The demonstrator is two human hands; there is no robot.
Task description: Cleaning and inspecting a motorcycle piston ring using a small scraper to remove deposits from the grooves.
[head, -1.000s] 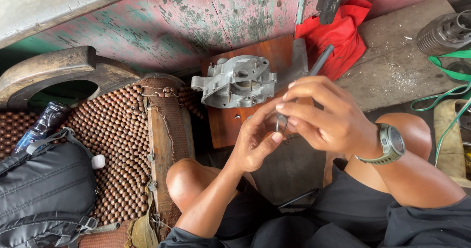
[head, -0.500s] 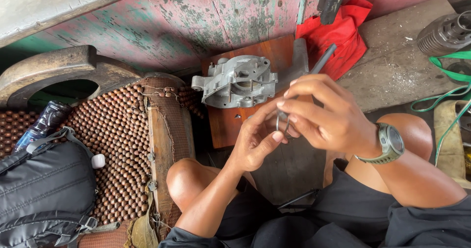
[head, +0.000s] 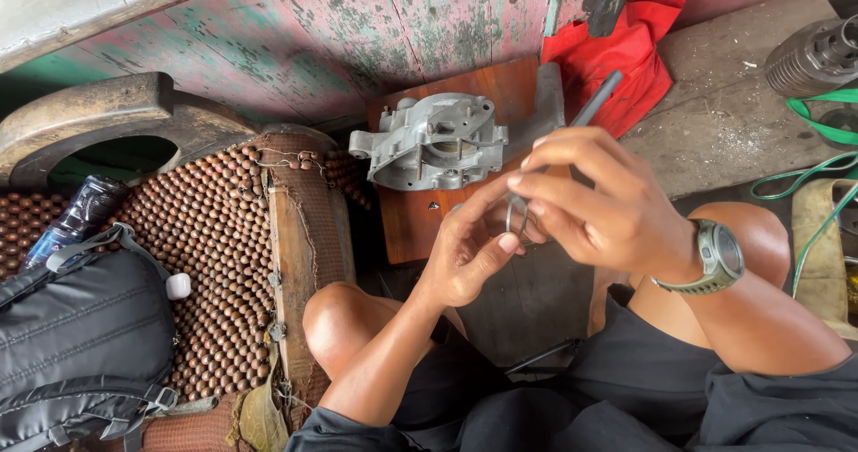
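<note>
A thin metal ring [head: 517,217] stands on edge between the two hands, just below and to the right of the grey cast housing [head: 433,141] that lies on the wooden board [head: 500,86]. The right hand [head: 608,206] comes at the ring from the right, its fingers closed on the upper rim. The left hand [head: 465,251] reaches up from below-left, thumb and fingertips pinched on the lower rim. Both hands are equally near. A red cloth [head: 626,54] lies beyond the housing, to its right.
</note>
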